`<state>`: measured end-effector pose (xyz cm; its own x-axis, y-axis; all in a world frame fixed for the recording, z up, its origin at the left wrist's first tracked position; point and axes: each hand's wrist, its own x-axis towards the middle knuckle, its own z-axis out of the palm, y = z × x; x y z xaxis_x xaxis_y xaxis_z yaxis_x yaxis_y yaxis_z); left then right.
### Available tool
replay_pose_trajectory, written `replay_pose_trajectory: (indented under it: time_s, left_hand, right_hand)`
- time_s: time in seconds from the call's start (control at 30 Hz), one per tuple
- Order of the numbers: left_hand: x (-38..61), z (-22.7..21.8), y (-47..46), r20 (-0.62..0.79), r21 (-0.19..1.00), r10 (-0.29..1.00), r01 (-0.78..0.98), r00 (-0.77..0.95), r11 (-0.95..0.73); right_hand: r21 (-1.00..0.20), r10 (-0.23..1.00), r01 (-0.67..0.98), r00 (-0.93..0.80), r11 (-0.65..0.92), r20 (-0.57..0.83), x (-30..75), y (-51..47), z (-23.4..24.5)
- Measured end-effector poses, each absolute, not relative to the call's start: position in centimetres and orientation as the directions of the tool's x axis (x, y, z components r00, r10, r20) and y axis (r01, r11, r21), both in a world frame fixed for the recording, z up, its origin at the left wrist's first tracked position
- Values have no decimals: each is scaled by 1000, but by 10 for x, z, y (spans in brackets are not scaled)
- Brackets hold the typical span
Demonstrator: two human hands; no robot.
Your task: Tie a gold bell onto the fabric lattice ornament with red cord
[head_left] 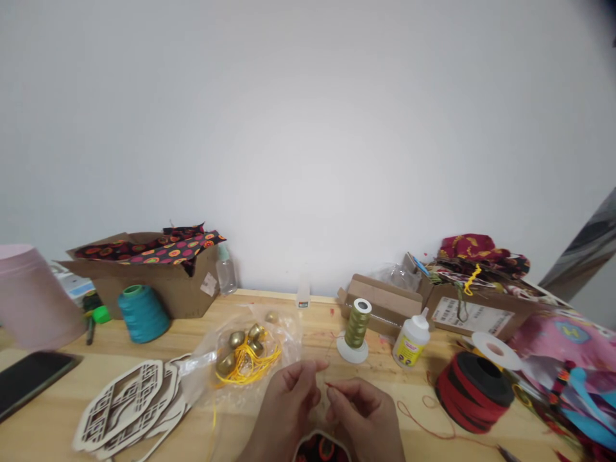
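My left hand [292,399] and my right hand [364,412] are close together over the table's front middle. A short bit of red thread [329,385] shows at my right thumb and fingertip, which are pinched together. My left fingers are curled with the index finger reaching toward the right hand; what they hold, if anything, is too small to see. Below and between the hands lies a dark patterned fabric piece [319,448] with a pale rim, cut off by the lower frame edge. Loose red thread [445,436] trails over the wood to the right.
Around the hands are a plastic bag of brass bells [226,364], wooden lattice frames [129,404], an olive thread spool [357,326], a glue bottle [412,340] and a red ribbon roll [474,393]. Cardboard boxes [192,292] with fabric, a teal cone [143,314] and a phone [31,382] stand farther out.
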<state>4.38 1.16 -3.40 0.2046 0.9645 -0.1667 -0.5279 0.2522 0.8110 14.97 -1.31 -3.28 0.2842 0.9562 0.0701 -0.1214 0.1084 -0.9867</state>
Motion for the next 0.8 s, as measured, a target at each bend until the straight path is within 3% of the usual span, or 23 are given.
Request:
replay_pose_trajectory:
  time_s: [0.17,0.3,0.5,0.63,0.8]
  left_hand:
    - [42,-33,9,-233,814,933,-470,276,342]
    - [45,-31,8,-208,861,935,-399,288,315]
    - [48,-28,9,-184,821,947,-489,263,296]
    - [47,-30,10,-186,827,949,-481,256,292]
    - [47,-35,10,-219,802,947,-510,234,311]
  right_hand:
    - [-987,972,-147,234,62,26,153,-12,-31]
    - [-983,974,-177,228,49,8,151,-12,-34]
    - [-975,991,-223,132,18,-12,147,-14,-30]
    - [-987,990,-154,138,51,30,148,-16,-27]
    - [-977,989,-212,151,35,3,149,-17,-31]
